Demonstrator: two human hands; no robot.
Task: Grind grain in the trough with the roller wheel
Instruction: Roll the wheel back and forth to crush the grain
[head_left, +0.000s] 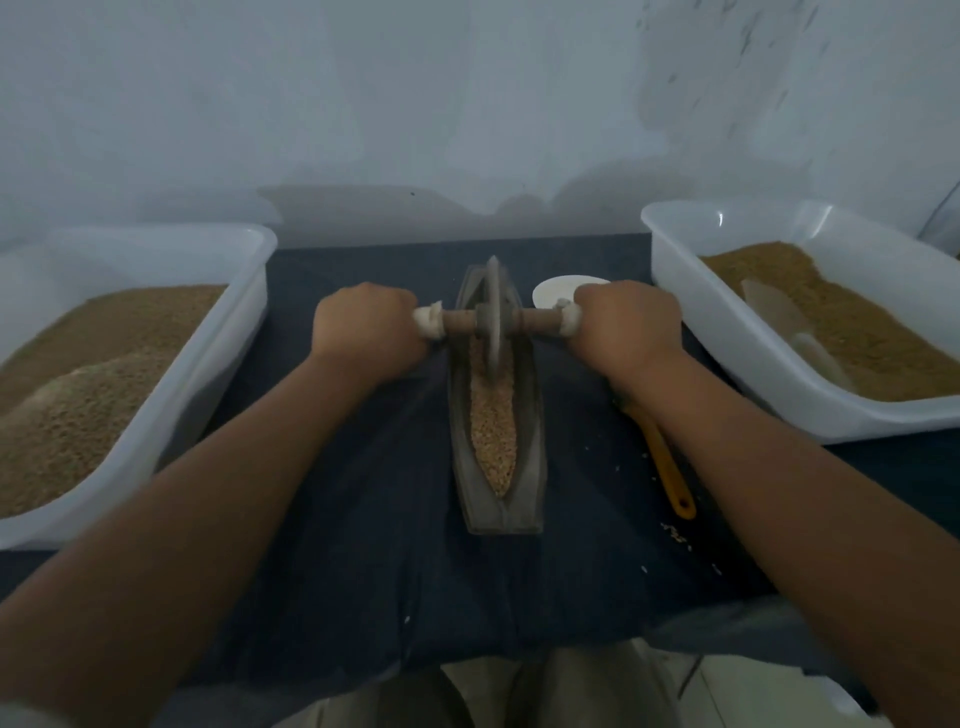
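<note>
A narrow boat-shaped metal trough (530, 415) lies lengthwise on the dark cloth, with tan grain (492, 431) filling its groove. The grey roller wheel (492, 306) stands upright in the far half of the groove on a wooden axle. My left hand (366, 327) grips the axle's left end, which is wrapped in white cloth. My right hand (626, 327) grips the wrapped right end. Both forearms reach forward on either side of the trough.
A white plastic tub (208, 353) of grain stands at the left, another white tub (727, 343) with grain and a scoop at the right. A small white dish (556, 291) lies behind my right hand. A yellow-handled tool (670, 467) lies right of the trough. Wall behind.
</note>
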